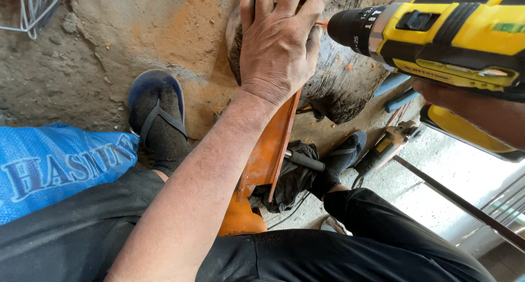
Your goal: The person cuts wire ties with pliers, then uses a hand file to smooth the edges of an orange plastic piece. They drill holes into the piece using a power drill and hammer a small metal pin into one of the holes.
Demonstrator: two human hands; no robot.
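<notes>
While L hand (pixel 279 47) steadies, drill (pixel 437 33) axis horiz., pointing left

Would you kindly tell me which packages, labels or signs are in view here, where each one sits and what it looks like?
Woven sack: lower left beside the person's knee, bright blue plastic weave with large pale lettering.
Drill: upper right in the right hand, yellow and black, with a small green patch on top and pale markings round its black collar.
No screens or signs show.
</notes>
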